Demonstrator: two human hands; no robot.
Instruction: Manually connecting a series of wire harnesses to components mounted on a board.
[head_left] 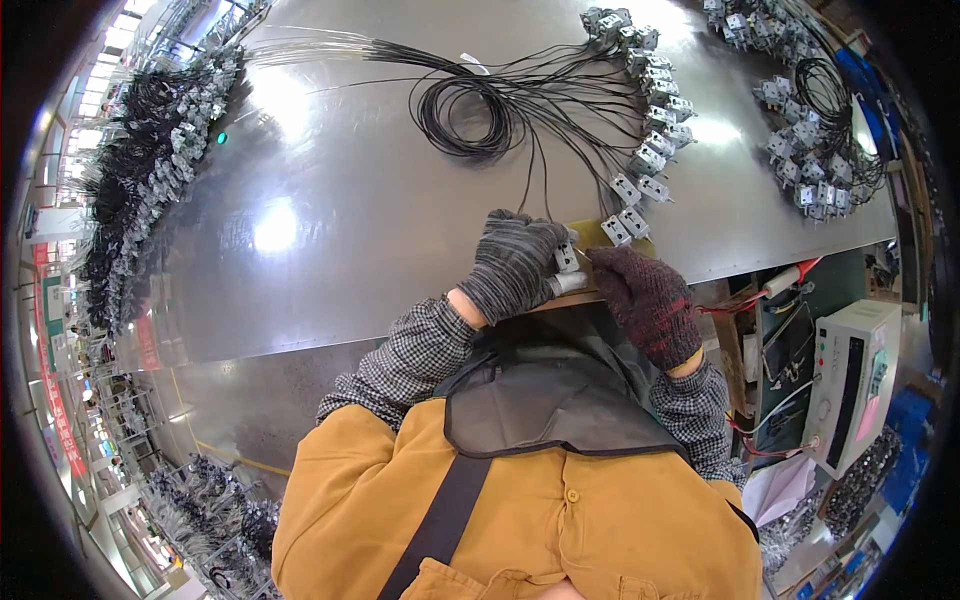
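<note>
Shiny metal bench (340, 270) spreading wide out front; at its near edge, the gloved left hand (515, 265) grips a small pale box-shaped unit (567, 258), seemingly to steady it; the right hand (648, 305) curls just beside, its grasp hard to tell; more units (658, 143) line up close by, likely for reach, black cables (498, 105) trailing away.
</note>
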